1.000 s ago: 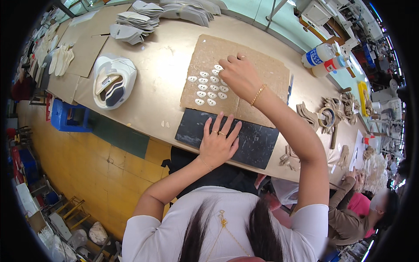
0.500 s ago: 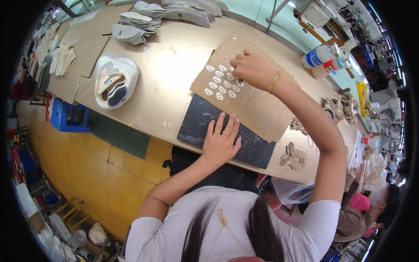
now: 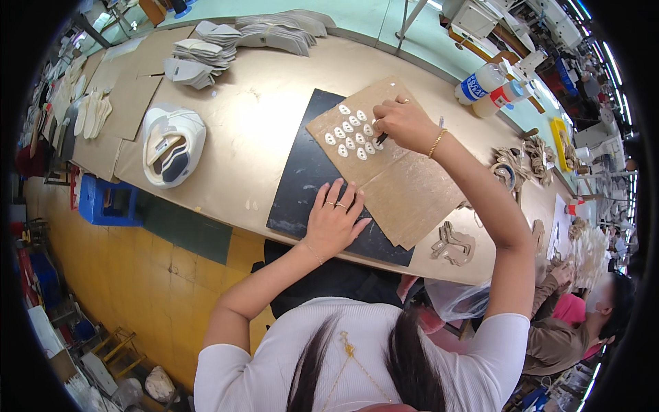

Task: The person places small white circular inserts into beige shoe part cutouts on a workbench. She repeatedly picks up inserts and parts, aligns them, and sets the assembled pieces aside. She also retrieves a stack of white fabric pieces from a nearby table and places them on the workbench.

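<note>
My right hand (image 3: 405, 125) is closed around a slim pen-like tool (image 3: 382, 139) over the brown sheet (image 3: 412, 196). Its dark tip points down beside several small white oval pieces (image 3: 349, 128) set in rows. These pieces carry dark marks or holes. Under the sheet lies a black board (image 3: 295, 175), bare along its left side and front. Flat on that board rests my left hand (image 3: 334, 218), fingers spread, its fingertips close to the sheet's left edge. Nothing is in the left hand.
A white shoe upper (image 3: 173, 145) stands at left, with stacks of grey pieces (image 3: 278, 33) behind. Brown cut pieces (image 3: 453, 244) lie right of the board. Two bottles (image 3: 491, 89) stand at the far right. Another person (image 3: 563, 323) sits at the right.
The brown sheet has turned and shifted on the board, baring more black at its far left. My right hand stays over the white pieces, and the tool's tip now shows more plainly.
</note>
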Demonstrator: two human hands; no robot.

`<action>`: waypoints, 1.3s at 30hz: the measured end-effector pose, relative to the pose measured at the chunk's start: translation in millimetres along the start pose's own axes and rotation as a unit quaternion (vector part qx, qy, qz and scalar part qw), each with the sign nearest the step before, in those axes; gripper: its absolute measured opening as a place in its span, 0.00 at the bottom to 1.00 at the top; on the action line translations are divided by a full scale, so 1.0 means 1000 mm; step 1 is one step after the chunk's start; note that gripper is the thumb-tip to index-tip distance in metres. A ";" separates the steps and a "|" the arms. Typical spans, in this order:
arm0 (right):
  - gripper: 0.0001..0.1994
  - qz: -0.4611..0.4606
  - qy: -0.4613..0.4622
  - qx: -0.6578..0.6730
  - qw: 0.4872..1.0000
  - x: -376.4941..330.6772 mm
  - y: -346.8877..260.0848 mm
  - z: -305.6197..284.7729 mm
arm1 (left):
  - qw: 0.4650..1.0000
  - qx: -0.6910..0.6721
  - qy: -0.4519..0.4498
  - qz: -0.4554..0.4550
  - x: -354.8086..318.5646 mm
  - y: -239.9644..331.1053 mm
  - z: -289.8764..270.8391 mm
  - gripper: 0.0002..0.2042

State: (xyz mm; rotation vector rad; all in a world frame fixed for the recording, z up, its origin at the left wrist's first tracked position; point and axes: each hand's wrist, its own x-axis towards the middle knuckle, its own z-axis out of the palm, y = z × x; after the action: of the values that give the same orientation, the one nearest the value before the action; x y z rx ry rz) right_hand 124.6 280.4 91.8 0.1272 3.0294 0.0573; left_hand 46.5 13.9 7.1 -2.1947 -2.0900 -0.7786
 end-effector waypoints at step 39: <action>0.04 -0.067 -0.013 0.025 0.997 0.034 -0.030 -0.007 | 1.000 0.004 -0.012 0.020 -0.022 0.013 -0.004 0.24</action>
State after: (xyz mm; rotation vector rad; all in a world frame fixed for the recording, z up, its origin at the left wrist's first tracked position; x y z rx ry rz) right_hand 87.8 253.7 93.6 -0.0715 3.0046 -0.0298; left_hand 57.2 -9.3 7.0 -2.2458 -2.0487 -0.7427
